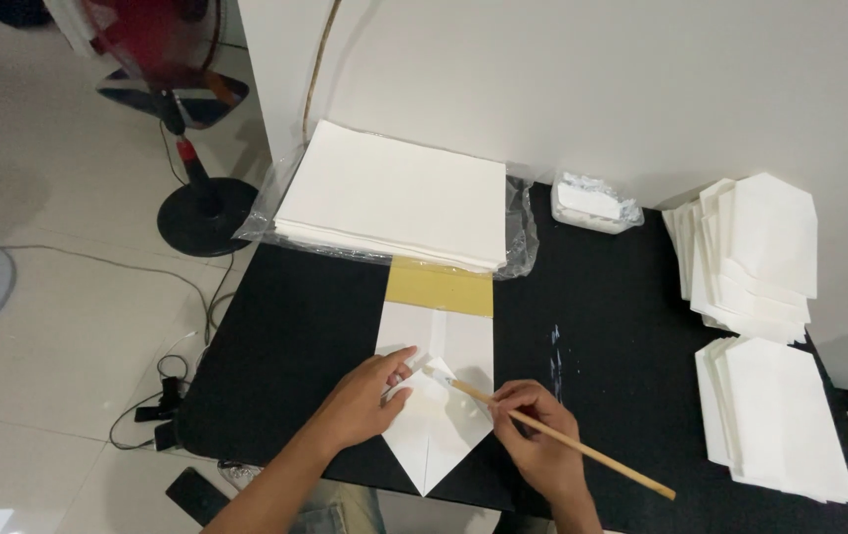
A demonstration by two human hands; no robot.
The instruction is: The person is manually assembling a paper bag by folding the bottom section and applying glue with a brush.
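Note:
A partly folded white paper sheet (439, 420) lies on the black table (315, 326), its lower end folded to a point, with a yellow board (441, 287) showing under its far edge. My left hand (366, 400) presses flat on the sheet's left fold, fingers spread. My right hand (537, 440) grips a thin wooden brush stick (582, 450) like a pen, its white-coated tip touching the paper near my left fingertips.
A stack of white sheets (394, 193) on clear plastic sits at the back. A small tub of white paste (592, 203) stands right of it. Two piles of folded white envelopes (755, 247) (780, 415) fill the right side. A fan stand (201, 203) and cables are on the floor at left.

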